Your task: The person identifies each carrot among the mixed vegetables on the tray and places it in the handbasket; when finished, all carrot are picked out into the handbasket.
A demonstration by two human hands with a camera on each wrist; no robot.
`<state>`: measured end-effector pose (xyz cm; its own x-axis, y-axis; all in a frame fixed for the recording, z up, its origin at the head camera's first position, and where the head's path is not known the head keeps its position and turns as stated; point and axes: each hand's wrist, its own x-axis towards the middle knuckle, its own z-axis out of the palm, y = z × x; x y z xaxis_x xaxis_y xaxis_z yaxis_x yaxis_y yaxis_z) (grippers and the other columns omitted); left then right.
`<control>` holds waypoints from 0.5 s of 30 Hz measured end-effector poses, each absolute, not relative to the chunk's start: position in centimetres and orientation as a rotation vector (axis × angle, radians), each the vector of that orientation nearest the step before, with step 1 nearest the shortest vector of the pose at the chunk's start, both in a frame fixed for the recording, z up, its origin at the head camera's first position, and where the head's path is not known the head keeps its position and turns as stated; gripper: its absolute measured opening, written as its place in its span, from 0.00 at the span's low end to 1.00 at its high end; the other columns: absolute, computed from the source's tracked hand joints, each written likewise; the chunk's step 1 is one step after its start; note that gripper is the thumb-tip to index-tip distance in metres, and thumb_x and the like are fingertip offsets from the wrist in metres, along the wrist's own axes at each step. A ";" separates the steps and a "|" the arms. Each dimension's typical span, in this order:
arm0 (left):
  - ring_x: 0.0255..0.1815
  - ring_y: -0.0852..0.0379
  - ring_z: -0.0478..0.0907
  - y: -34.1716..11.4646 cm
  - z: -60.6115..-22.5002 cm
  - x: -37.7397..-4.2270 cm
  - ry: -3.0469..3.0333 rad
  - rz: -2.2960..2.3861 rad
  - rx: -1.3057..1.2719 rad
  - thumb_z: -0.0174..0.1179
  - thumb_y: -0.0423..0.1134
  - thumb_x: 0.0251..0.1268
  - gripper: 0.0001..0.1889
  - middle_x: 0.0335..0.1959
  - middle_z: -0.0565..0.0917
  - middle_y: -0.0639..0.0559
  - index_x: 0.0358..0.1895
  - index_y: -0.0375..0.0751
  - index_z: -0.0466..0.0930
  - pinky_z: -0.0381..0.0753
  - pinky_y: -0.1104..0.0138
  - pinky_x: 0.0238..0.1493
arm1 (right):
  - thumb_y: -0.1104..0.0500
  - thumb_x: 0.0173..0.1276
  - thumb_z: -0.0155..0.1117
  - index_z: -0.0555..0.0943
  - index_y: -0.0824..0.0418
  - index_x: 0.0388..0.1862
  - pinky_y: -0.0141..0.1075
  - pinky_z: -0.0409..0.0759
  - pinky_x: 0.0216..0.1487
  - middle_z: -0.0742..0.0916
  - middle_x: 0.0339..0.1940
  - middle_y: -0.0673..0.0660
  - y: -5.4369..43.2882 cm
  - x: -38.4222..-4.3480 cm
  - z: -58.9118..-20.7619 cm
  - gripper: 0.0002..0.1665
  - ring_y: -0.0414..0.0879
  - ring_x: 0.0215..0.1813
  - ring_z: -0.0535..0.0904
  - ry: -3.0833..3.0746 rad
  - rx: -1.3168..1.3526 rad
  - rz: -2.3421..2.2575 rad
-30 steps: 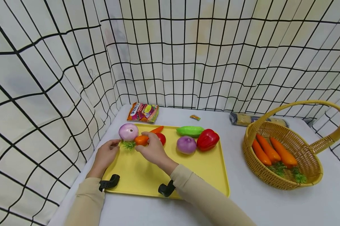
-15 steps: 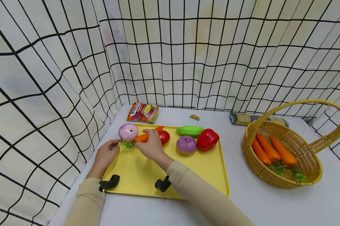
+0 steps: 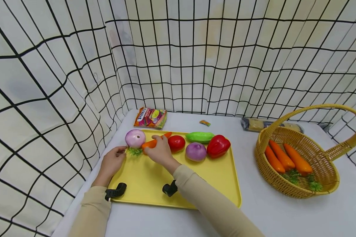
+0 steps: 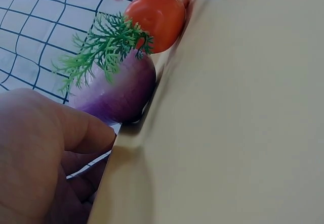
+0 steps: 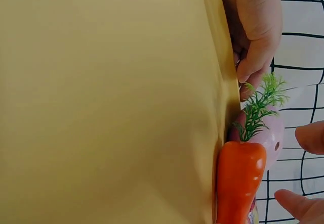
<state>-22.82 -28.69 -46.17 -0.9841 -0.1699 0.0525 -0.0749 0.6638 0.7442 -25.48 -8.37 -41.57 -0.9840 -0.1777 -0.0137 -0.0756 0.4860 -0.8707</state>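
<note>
A toy carrot [image 3: 149,144] with green leafy top [image 4: 109,44] lies at the far left of the yellow tray [image 3: 148,184]. My right hand [image 3: 161,152] hovers over it; in the right wrist view its fingers [image 5: 311,137] are spread apart, away from the carrot's body [image 5: 238,178]. My left hand [image 3: 112,162] grips the tray's left rim, the thumb on top and the other fingers partly hidden. Close by that hand sits a pale purple onion [image 3: 135,138]. A red tomato [image 3: 176,144] lies right of my right hand.
On the tray's right part lie a purple onion [image 3: 196,151], a green cucumber-like vegetable [image 3: 200,137] and a red bell pepper [image 3: 218,146]. A wicker basket [image 3: 328,179] with carrots stands right. Behind are a candy bag [image 3: 150,118], a small wrapper [image 3: 205,122] and a long packet [image 3: 250,125].
The tomato has shifted right, out from behind my right hand. The carrot has turned slightly, and my right hand has moved a little over it. My left hand stays in place.
</note>
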 end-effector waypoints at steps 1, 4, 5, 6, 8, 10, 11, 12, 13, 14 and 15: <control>0.58 0.37 0.74 -28.7 -46.2 -22.8 -2.757 -1.224 0.203 0.47 0.38 0.74 0.21 0.58 0.76 0.34 0.64 0.34 0.72 0.71 0.47 0.57 | 0.55 0.58 0.67 0.73 0.59 0.67 0.49 0.73 0.64 0.65 0.72 0.63 -8.4 -25.6 -41.7 0.36 0.58 0.64 0.70 2.613 -0.216 -1.509; 0.58 0.38 0.74 -28.6 -46.1 -22.8 -2.754 -1.222 0.206 0.47 0.38 0.73 0.21 0.58 0.77 0.35 0.64 0.34 0.73 0.71 0.48 0.57 | 0.53 0.57 0.67 0.72 0.56 0.69 0.53 0.69 0.66 0.58 0.77 0.64 -8.6 -25.9 -42.0 0.39 0.62 0.71 0.63 2.571 -0.183 -1.473; 0.58 0.38 0.74 -28.6 -46.1 -22.8 -2.754 -1.220 0.206 0.47 0.38 0.73 0.21 0.58 0.77 0.35 0.64 0.34 0.73 0.71 0.48 0.57 | 0.52 0.57 0.68 0.71 0.55 0.70 0.54 0.68 0.67 0.55 0.78 0.65 -8.7 -26.0 -42.1 0.40 0.63 0.73 0.60 2.549 -0.161 -1.470; 0.58 0.38 0.74 -28.6 -46.1 -22.8 -2.755 -1.218 0.209 0.47 0.38 0.73 0.21 0.58 0.77 0.35 0.64 0.34 0.73 0.71 0.48 0.57 | 0.51 0.57 0.68 0.71 0.55 0.70 0.55 0.67 0.68 0.54 0.78 0.65 -8.7 -26.1 -42.2 0.40 0.63 0.74 0.58 2.531 -0.140 -1.469; 0.58 0.38 0.74 -28.6 -46.1 -22.8 -2.759 -1.216 0.208 0.48 0.38 0.73 0.21 0.58 0.77 0.35 0.64 0.34 0.73 0.71 0.48 0.57 | 0.50 0.57 0.69 0.70 0.54 0.71 0.55 0.66 0.68 0.53 0.78 0.66 -8.7 -26.2 -42.4 0.41 0.63 0.74 0.57 2.502 -0.109 -1.470; 0.58 0.38 0.74 -28.6 -46.2 -22.8 -2.761 -1.213 0.205 0.47 0.38 0.74 0.20 0.58 0.77 0.35 0.64 0.34 0.73 0.71 0.48 0.56 | 0.50 0.56 0.71 0.70 0.53 0.71 0.54 0.66 0.68 0.54 0.78 0.66 -8.7 -26.4 -42.7 0.43 0.63 0.72 0.58 2.480 -0.084 -1.480; 0.58 0.38 0.74 -28.6 -46.2 -22.8 -2.761 -1.210 0.201 0.47 0.38 0.74 0.20 0.58 0.77 0.35 0.64 0.34 0.72 0.72 0.48 0.56 | 0.50 0.56 0.71 0.70 0.53 0.72 0.54 0.66 0.68 0.54 0.77 0.66 -8.7 -26.5 -42.7 0.43 0.63 0.72 0.58 2.474 -0.078 -1.483; 0.58 0.38 0.74 -28.6 -46.2 -22.8 -2.761 -1.207 0.200 0.47 0.39 0.74 0.20 0.58 0.77 0.35 0.64 0.34 0.73 0.71 0.48 0.56 | 0.50 0.56 0.71 0.70 0.53 0.72 0.54 0.66 0.67 0.55 0.77 0.66 -8.7 -26.6 -42.8 0.43 0.62 0.71 0.58 2.474 -0.078 -1.485; 0.58 0.38 0.74 -28.6 -46.2 -22.8 -2.760 -1.204 0.198 0.47 0.39 0.74 0.20 0.58 0.77 0.35 0.64 0.34 0.73 0.72 0.48 0.56 | 0.50 0.56 0.71 0.70 0.52 0.72 0.54 0.66 0.67 0.55 0.77 0.66 -8.7 -26.6 -42.9 0.43 0.62 0.71 0.58 2.470 -0.078 -1.489; 0.58 0.38 0.74 -28.6 -46.2 -22.8 -2.760 -1.204 0.198 0.47 0.39 0.74 0.20 0.58 0.77 0.35 0.64 0.34 0.73 0.72 0.48 0.56 | 0.50 0.56 0.71 0.70 0.52 0.72 0.54 0.66 0.67 0.56 0.76 0.66 -8.7 -26.7 -42.9 0.43 0.62 0.70 0.58 2.467 -0.080 -1.490; 0.58 0.38 0.74 -28.6 -46.2 -22.8 -2.759 -1.204 0.200 0.47 0.39 0.74 0.20 0.58 0.77 0.35 0.64 0.34 0.73 0.72 0.48 0.56 | 0.49 0.56 0.71 0.70 0.52 0.71 0.54 0.67 0.66 0.56 0.76 0.66 -8.7 -26.8 -43.0 0.43 0.62 0.70 0.58 2.467 -0.079 -1.488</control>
<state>-22.79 -28.64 -46.19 -0.9835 -0.1705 0.0608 -0.0714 0.6739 0.7354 -26.80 -8.73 -42.98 -0.9650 -0.1787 -0.1918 0.0864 0.4741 -0.8762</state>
